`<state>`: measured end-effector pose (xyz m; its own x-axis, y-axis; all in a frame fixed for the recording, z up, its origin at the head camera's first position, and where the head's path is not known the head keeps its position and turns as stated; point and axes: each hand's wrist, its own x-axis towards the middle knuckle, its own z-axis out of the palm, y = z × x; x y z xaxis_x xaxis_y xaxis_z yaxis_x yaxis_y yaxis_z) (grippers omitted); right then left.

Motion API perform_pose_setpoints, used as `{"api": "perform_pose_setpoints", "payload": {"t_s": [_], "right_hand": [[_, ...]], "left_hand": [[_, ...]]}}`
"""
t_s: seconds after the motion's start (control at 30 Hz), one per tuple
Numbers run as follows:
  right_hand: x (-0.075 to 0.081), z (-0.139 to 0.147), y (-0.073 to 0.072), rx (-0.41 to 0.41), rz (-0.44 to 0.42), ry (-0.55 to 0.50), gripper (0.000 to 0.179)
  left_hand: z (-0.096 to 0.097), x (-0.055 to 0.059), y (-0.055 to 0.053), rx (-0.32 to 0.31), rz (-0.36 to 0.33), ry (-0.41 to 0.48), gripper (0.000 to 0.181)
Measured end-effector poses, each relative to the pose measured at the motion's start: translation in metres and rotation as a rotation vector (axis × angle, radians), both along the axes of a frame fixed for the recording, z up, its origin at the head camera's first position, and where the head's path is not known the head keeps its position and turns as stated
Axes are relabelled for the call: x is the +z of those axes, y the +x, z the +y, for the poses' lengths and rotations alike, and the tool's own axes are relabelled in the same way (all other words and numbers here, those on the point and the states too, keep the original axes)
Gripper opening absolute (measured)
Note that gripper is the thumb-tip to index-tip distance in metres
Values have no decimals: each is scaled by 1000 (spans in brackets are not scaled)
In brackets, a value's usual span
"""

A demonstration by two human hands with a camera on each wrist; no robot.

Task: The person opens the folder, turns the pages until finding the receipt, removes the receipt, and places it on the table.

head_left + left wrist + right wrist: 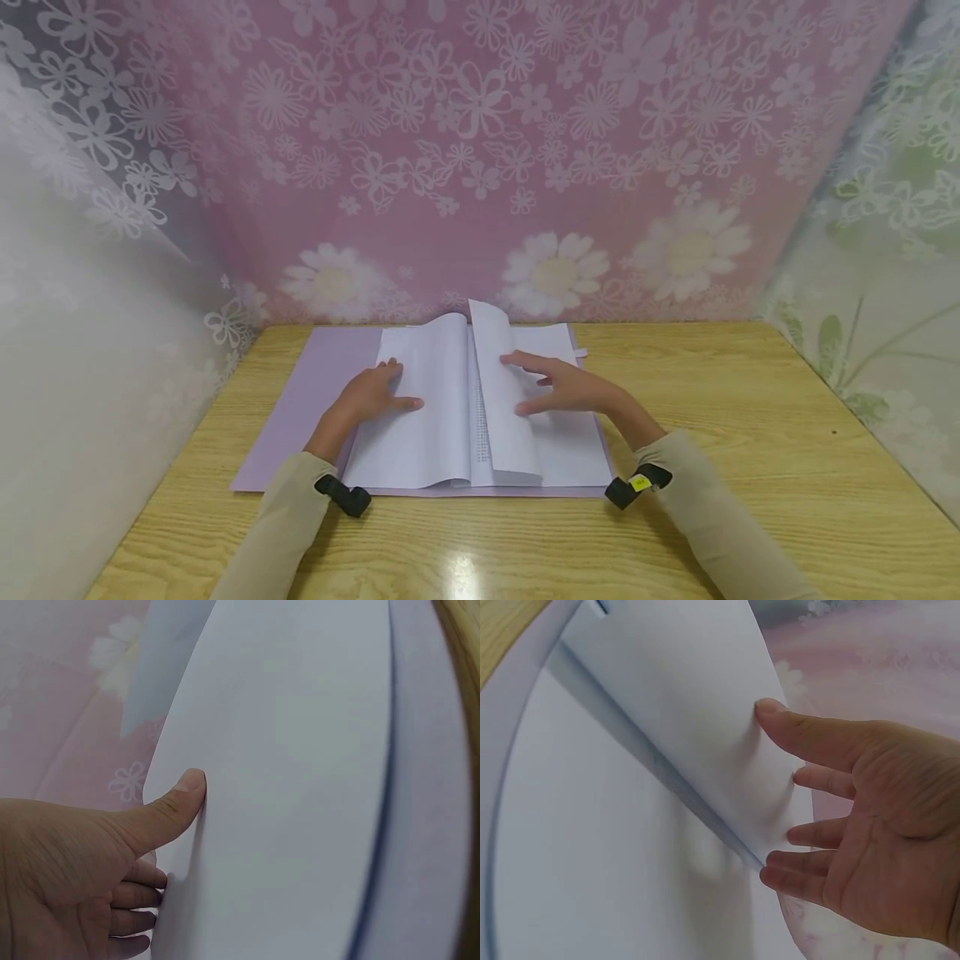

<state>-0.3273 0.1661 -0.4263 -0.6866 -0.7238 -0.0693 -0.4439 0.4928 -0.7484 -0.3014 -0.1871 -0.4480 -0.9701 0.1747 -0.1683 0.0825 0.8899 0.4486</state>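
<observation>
Within the open lilac folder [322, 367] on the yellow wood-grain worktop [750, 417], ease the curling white paper sheet [502, 400] gently with right hand's [567, 388] relaxed, unclenched fingers, steadying left-side white pages [442, 400] with loosely spread left hand [371, 395].

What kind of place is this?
Probably an indoor desk corner, maybe at home: there's a wooden table, a flowery pink backdrop behind it, and an open purple folder with white papers.
</observation>
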Motion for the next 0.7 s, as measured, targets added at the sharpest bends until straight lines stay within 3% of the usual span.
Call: {"api": "perform_pose_setpoints", "payload": {"t_s": [0.33, 0.5, 0.7], "right_hand": [[-2, -15, 14, -48, 36, 12, 76], [-3, -18, 15, -57, 49, 18, 75], [-4, -22, 15, -62, 72, 27, 76]], "left_hand": [[1, 2, 1, 23, -6, 27, 90], [-2, 4, 0, -14, 20, 53, 85], [0, 10, -3, -86, 81, 217, 78]]}}
